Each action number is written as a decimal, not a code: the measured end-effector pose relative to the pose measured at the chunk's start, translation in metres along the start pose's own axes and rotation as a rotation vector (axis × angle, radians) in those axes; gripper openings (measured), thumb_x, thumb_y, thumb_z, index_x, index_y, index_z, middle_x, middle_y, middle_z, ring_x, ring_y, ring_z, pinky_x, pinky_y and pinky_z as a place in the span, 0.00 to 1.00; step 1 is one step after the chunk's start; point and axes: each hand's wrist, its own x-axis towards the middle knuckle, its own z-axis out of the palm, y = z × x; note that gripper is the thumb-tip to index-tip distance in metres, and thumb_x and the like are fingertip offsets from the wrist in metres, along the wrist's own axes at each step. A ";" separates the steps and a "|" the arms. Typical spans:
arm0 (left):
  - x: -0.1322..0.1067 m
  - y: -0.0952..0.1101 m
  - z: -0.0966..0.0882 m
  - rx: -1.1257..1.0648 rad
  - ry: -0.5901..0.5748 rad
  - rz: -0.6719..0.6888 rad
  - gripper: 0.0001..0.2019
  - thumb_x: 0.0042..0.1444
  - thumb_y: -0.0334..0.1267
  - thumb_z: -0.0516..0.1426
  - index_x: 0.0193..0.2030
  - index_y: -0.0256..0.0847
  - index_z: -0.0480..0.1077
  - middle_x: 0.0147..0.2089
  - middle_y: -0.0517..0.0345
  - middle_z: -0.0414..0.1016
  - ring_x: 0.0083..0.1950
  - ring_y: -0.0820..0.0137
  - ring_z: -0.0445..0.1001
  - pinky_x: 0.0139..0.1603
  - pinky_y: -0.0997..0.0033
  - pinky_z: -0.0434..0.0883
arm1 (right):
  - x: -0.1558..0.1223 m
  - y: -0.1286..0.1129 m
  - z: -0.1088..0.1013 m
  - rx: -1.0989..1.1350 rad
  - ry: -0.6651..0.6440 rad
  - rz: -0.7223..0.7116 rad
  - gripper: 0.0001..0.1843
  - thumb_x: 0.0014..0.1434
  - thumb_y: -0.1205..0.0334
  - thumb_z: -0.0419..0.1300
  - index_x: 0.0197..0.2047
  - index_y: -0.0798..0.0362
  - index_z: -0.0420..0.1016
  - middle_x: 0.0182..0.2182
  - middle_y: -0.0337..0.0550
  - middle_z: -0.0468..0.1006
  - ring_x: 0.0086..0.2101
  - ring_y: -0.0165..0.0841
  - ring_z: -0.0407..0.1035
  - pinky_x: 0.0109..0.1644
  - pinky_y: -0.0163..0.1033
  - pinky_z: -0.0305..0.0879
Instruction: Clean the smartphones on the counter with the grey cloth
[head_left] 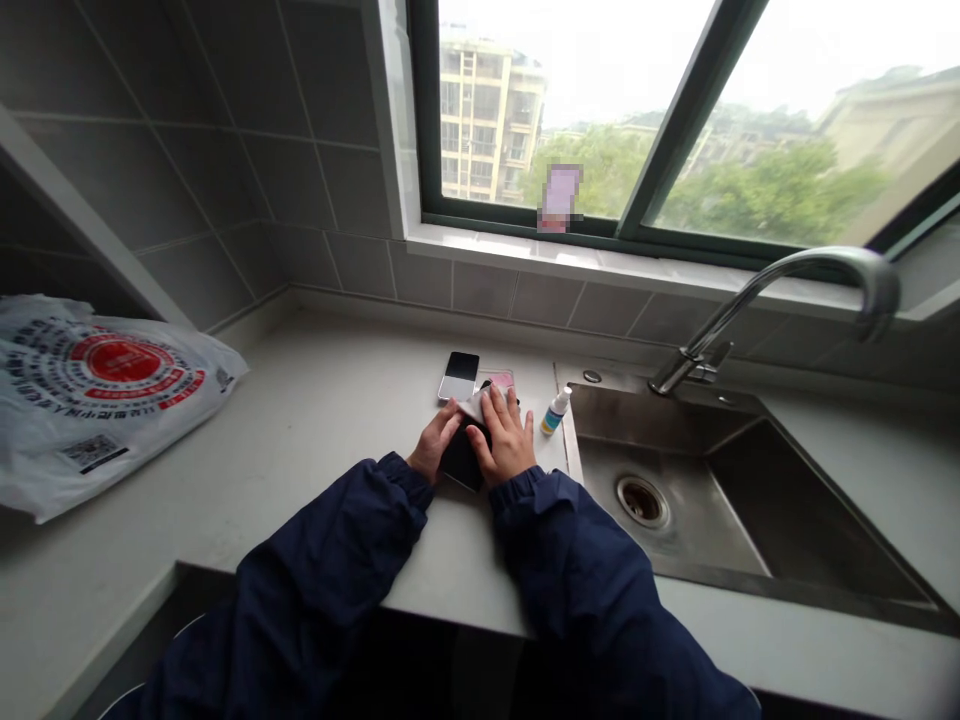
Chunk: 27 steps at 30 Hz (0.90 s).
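A phone with a dark screen (463, 458) lies on the counter between my hands. My left hand (435, 442) is closed on its left edge. A pale grey cloth (474, 404) covers the upper part of the screen. My right hand (510, 437) presses on this cloth with its fingers close together, hiding part of it and the phone's right side. Just beyond them is another phone (459, 374), half black and half light on its face. Beside that phone lies a pink and clear flat item (499, 381), partly hidden. A small white spray bottle (556, 411) stands right of my right hand.
A steel sink (720, 490) with a curved tap (739, 305) is set into the white counter (322, 430) at the right. A printed white plastic bag (112, 400) lies at the left. Behind are a tiled wall (480, 288) and a window (630, 230).
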 end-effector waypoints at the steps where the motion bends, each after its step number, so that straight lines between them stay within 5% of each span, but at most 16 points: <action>1: -0.001 0.001 0.001 -0.008 -0.005 0.004 0.29 0.61 0.55 0.52 0.62 0.38 0.67 0.52 0.49 0.77 0.59 0.58 0.71 0.63 0.61 0.64 | 0.000 0.000 0.000 0.016 0.014 -0.009 0.31 0.68 0.52 0.48 0.71 0.47 0.49 0.70 0.45 0.49 0.69 0.46 0.37 0.65 0.70 0.40; 9: -0.002 0.004 0.003 -0.008 -0.003 0.037 0.27 0.62 0.53 0.51 0.59 0.35 0.68 0.48 0.46 0.78 0.54 0.57 0.75 0.59 0.59 0.68 | -0.005 -0.004 -0.001 0.137 0.221 -0.160 0.23 0.68 0.59 0.47 0.62 0.54 0.66 0.65 0.51 0.62 0.67 0.42 0.47 0.69 0.62 0.37; 14: -0.003 0.006 0.005 -0.009 -0.064 0.071 0.29 0.62 0.54 0.51 0.61 0.33 0.65 0.50 0.44 0.77 0.54 0.56 0.75 0.61 0.56 0.67 | -0.006 -0.007 -0.003 0.148 0.183 -0.194 0.18 0.67 0.60 0.49 0.54 0.51 0.75 0.53 0.46 0.77 0.59 0.37 0.64 0.70 0.55 0.36; 27: -0.002 0.007 0.002 -0.006 -0.075 0.006 0.31 0.62 0.55 0.49 0.66 0.38 0.60 0.60 0.44 0.70 0.63 0.55 0.67 0.67 0.55 0.59 | -0.005 -0.004 0.000 0.087 0.047 -0.125 0.27 0.66 0.58 0.50 0.67 0.53 0.59 0.67 0.48 0.56 0.68 0.42 0.45 0.68 0.63 0.38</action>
